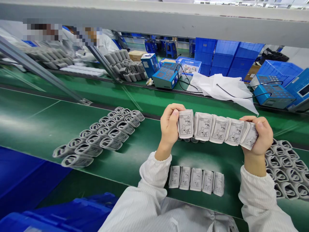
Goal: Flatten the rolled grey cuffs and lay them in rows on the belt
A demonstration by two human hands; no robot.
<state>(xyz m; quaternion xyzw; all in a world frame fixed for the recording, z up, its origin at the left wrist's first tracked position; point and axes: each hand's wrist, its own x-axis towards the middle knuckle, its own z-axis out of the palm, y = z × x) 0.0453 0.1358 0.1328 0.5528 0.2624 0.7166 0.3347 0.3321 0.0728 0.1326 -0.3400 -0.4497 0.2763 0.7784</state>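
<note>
Between my two hands I hold up a row of several rolled grey cuffs [217, 128] with printed diagrams, pressed end to end above the green belt [48, 122]. My left hand [170, 124] is closed on the row's left end. My right hand [262, 135] is closed on its right end. Below, near the belt's front edge, another row of rolled cuffs [196, 178] lies flat. Both arms wear white striped sleeves.
A cluster of rolled cuffs [101, 135] lies on the belt to the left, and another cluster [287, 167] to the right. Blue test devices [166, 75] with cables, white cloth [222, 85], blue crates [224, 54] and co-workers in white stand beyond. Blue bins [72, 212] sit at front left.
</note>
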